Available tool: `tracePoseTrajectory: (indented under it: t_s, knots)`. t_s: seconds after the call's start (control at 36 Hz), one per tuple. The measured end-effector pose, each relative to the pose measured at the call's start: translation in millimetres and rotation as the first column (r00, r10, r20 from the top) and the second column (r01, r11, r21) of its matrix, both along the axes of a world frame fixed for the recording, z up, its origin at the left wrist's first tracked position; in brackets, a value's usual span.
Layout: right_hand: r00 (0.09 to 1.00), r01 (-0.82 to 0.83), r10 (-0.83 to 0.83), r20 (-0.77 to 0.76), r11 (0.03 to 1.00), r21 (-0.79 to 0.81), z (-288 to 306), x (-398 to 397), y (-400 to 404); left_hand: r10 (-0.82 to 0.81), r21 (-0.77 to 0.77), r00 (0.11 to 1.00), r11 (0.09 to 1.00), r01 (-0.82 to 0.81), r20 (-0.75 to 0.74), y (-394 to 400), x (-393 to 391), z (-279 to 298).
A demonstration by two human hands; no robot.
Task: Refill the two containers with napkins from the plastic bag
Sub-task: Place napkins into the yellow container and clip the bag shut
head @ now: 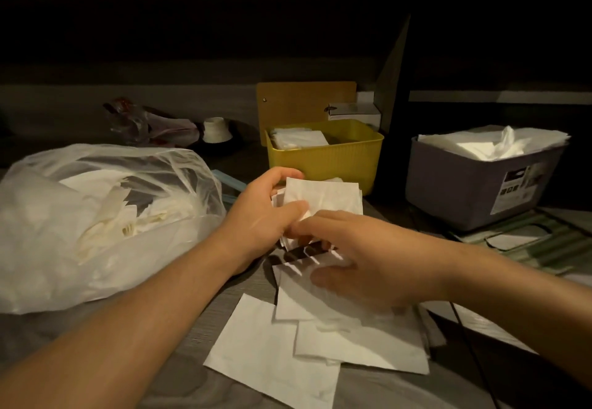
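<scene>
A clear plastic bag [96, 213] full of white napkins lies at the left of the table. My left hand [266, 213] grips a small stack of napkins [326, 197], held up in front of the yellow container [339, 155], which has a few napkins inside. My right hand [362, 248] is just below the stack, its fingertips touching the stack's lower edge, above several loose napkins [288, 344] spread on the table. The grey container [471, 187] at the right is full of napkins.
A crumpled dark bag [150, 123] and a roll of tape [216, 129] sit at the back left. A wooden board [304, 101] and a white box [355, 112] stand behind the yellow container. Printed sheets [528, 242] lie under the grey container.
</scene>
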State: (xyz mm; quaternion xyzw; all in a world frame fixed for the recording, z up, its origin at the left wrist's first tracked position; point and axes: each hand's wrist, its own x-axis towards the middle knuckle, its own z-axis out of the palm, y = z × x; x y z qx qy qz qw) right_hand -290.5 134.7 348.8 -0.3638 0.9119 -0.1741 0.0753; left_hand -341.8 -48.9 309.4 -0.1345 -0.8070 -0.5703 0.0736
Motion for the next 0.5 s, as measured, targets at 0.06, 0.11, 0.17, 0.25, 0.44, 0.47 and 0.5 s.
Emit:
tracePoseTrajectory:
  t_s: [0.06,0.11,0.17,0.25,0.44,0.47,0.5]
  knots:
    - [1.000,0.001,-0.003,0.020,0.997,0.076,1.9,1.0,-0.5,-0.005,-0.005,1.000,1.000,0.005,-0.001,-0.3,0.4,-0.2]
    - [0.999,0.007,-0.011,0.035,0.994,0.113,3.9,2.5,-2.8,-0.010,0.003,1.000,1.000,0.010,0.008,-0.7,0.4,-0.3]
    - [0.999,0.007,-0.012,0.051,0.995,0.101,4.5,3.0,-4.6,-0.016,0.027,0.999,1.000,0.015,0.031,-0.8,0.3,-0.4]
    - [0.998,0.002,-0.007,0.060,0.997,0.081,5.1,0.7,-3.2,-0.027,0.042,0.999,0.999,0.026,0.039,0.1,0.5,0.2]
    - [0.999,0.034,-0.035,-0.005,0.996,-0.087,7.5,-3.8,2.6,-0.030,0.028,0.999,0.999,0.030,0.015,-1.7,-1.7,-1.0]
    - [0.999,0.051,-0.051,-0.001,0.987,-0.154,11.5,-4.8,5.0,-0.034,0.013,0.999,0.999,0.034,0.014,-2.2,-1.9,-0.4]
    - [0.997,0.078,-0.073,0.029,0.969,-0.233,16.9,-5.7,7.7,-0.038,0.001,0.999,0.999,0.038,0.017,-2.6,-2.4,0.1]
